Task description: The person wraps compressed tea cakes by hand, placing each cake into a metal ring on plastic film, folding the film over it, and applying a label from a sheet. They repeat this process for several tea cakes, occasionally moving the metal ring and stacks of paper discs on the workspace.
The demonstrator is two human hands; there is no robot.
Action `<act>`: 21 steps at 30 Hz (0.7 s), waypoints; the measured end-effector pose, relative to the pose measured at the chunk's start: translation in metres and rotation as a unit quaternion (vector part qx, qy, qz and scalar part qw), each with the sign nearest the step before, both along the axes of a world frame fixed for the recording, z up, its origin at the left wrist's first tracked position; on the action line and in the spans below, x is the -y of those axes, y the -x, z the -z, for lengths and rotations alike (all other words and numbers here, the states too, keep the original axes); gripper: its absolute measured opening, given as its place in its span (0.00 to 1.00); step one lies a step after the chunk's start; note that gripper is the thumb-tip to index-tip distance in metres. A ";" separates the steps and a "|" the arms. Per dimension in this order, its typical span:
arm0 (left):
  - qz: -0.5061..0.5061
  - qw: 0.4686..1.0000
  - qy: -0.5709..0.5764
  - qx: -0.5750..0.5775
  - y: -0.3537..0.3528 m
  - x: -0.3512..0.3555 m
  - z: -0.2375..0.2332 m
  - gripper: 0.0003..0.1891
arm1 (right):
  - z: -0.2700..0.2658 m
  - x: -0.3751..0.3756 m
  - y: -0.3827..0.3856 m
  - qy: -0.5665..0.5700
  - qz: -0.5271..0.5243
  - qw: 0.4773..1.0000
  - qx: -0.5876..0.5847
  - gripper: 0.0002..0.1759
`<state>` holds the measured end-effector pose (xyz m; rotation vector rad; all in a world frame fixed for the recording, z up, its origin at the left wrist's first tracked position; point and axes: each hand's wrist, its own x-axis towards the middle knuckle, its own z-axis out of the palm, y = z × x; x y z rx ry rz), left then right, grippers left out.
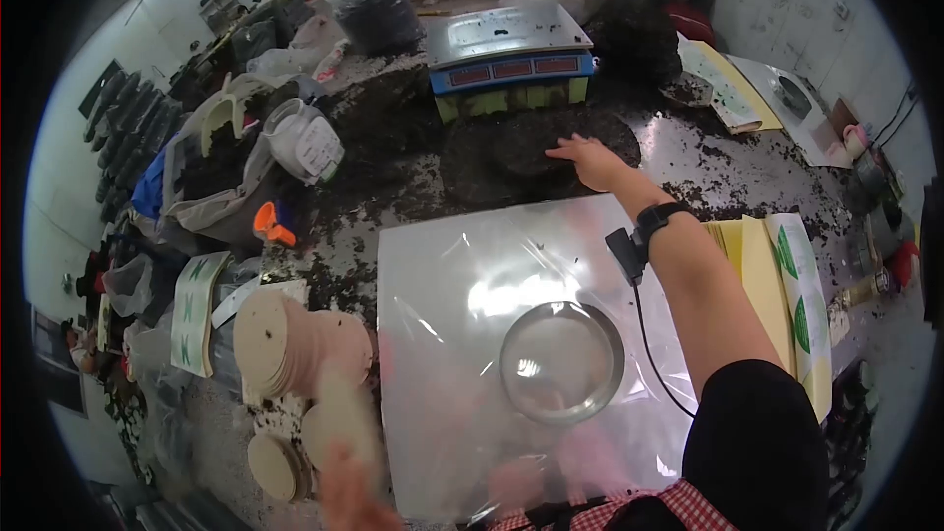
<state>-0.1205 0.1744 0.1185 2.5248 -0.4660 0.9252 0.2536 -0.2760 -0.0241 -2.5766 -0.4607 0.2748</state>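
My right hand (588, 162) reaches forward, fingers spread, at the right side of a dark round slab (521, 147) of what looks like pressed leaves. In front of it, a metal ring or shallow round pan (561, 362) rests on a clear plastic sheet (433, 275). At the lower left, my left hand (356, 497) is smeared by motion. A blurred beige round disc (346, 418) stands tilted above its fingers and appears to be held. Close by are a stack of beige discs (270, 344) and a smaller stack (275, 467).
A digital scale (511, 49) stands behind the slab. On the left are a bag-lined tub (221, 162), a clear jar (303, 141) and an orange-and-blue tape dispenser (275, 223). Yellow papers (762, 275) lie right of the sheet. Dark crumbs cover much of the table.
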 end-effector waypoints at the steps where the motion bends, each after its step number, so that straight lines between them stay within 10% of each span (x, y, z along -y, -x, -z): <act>1: 0.126 0.982 0.124 -0.063 -0.003 -0.001 0.042 0.19 | -0.018 -0.011 0.019 0.077 0.026 0.989 0.127 0.39; 3: 0.188 0.977 0.020 -0.103 -0.026 0.068 0.029 0.15 | -0.045 -0.021 0.057 0.138 0.031 0.934 0.327 0.41; 10: 0.267 0.952 -0.099 -0.111 -0.037 0.141 0.120 0.21 | -0.149 -0.057 0.262 0.057 -0.011 0.912 0.407 0.37; 15: 0.135 0.937 0.280 -0.161 -0.017 0.075 0.135 0.23 | -0.053 -0.106 0.380 0.040 0.008 0.953 0.301 0.35; 17: 0.158 0.829 0.373 -0.386 -0.052 0.097 0.079 0.35 | -0.023 -0.119 0.392 0.043 -0.016 0.985 0.165 0.35; 20: 0.248 0.908 0.031 -0.335 -0.093 0.125 0.077 0.55 | -0.047 -0.097 0.362 -0.087 -0.075 0.993 0.021 0.36; 21: 0.236 0.884 -0.070 -0.397 -0.102 0.131 0.081 0.61 | -0.060 -0.101 0.344 -0.074 -0.015 0.995 -0.066 0.51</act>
